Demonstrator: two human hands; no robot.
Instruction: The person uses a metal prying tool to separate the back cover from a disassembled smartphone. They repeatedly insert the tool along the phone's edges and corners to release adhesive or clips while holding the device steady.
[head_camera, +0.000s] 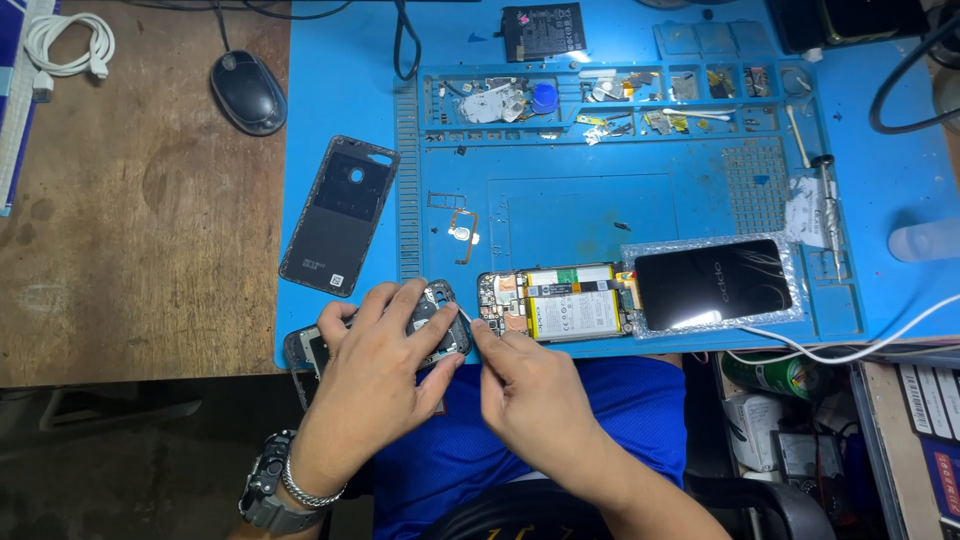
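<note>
2 hands (440, 370), 1 phone frame (440, 318), 1 back cover (338, 215)

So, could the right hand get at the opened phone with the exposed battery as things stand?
Probably yes. The right hand sits just beside the opened phone at the blue mat's near edge, and nothing lies between them; the left hand is off to the other side, on a dark phone frame.

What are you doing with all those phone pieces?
A person sits at a blue work mat with a phone taken apart. The left hand presses down a dark phone frame at the mat's near edge, and the right hand touches its side with pinched fingertips. Beside them lies the opened phone body with its battery showing, then a black screen on bubble wrap. The back cover lies further left.
</note>
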